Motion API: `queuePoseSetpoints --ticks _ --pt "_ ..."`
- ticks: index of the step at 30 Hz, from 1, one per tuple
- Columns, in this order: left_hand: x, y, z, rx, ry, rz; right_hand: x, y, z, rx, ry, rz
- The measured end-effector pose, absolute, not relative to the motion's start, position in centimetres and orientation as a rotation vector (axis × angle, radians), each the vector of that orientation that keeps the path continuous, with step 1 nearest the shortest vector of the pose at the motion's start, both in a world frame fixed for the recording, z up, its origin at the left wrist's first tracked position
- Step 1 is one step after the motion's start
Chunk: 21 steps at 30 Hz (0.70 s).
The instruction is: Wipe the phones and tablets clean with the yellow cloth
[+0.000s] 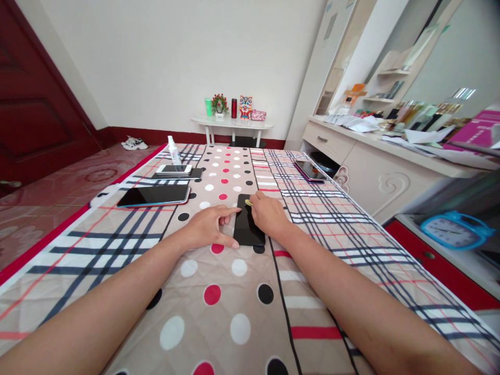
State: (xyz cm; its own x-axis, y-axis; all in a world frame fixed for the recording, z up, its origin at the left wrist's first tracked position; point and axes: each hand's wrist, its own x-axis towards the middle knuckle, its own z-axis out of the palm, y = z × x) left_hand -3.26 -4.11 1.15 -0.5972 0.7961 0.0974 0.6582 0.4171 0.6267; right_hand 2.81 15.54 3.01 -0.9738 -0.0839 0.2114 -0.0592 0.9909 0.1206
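A black smartphone [245, 229] lies flat on the patterned bedspread in front of me, its dark screen facing up. My left hand [211, 225] rests at the phone's left side, with index finger and thumb spread apart and their tips at its edge. Over the upper right of the screen, my right hand [269, 212] is closed on a small yellow piece [249, 202]. That piece touches or nearly touches the glass; its material and full shape are hidden by the fingers.
To the left lie a tablet [154, 196], a white phone [174, 169] on a dark flat item, and a white spray bottle [173, 151]. Another dark-screened device [310, 171] lies at the far right. Beyond stand a small white table [234, 123] and a cluttered dresser [371, 172].
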Motion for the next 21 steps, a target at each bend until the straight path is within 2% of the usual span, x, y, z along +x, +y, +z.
queuePoseSetpoints --ticks 21 --pt "-3.35 -4.15 1.06 1.3 2.456 0.935 2.86 15.54 3.11 0.087 -2.923 -0.172"
